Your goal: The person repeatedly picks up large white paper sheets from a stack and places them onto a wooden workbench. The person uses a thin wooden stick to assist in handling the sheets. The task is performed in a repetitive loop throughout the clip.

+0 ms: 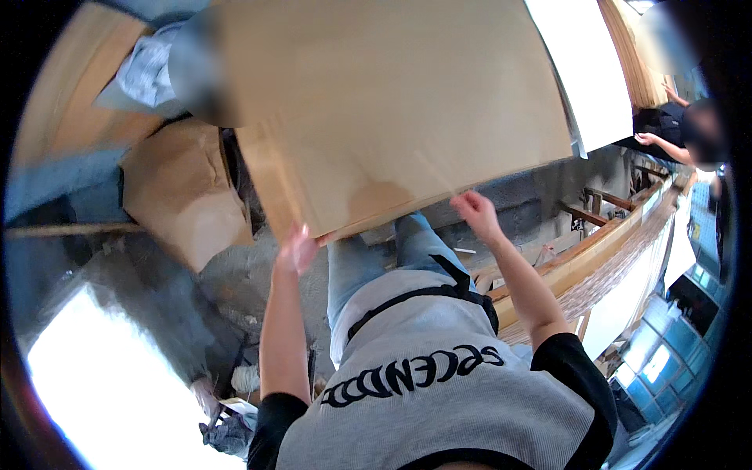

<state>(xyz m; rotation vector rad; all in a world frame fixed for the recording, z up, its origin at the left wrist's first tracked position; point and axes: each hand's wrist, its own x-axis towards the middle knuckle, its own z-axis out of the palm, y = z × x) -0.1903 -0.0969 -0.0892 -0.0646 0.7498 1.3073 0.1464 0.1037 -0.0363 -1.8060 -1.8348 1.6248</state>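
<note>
A large flat brown sheet (439, 86), like cardboard or kraft paper, spreads in front of me, with its near edge at my knees. My left hand (298, 249) is at its near left corner, smeared by motion; whether it grips the corner cannot be made out. Just off the near edge, toward the right, is my right hand (475, 213) with its fingers curled closed. A faint streak crosses the sheet near that hand. Anything inside its fingers is too small to tell.
Crumpled brown paper (184, 192) lies at the left. A white sheet (587, 70) adjoins the brown one on the right, by a wooden stack (636, 55). Long timber pieces (580, 274) run along the right. Another person's hand (647, 139) is at the far right.
</note>
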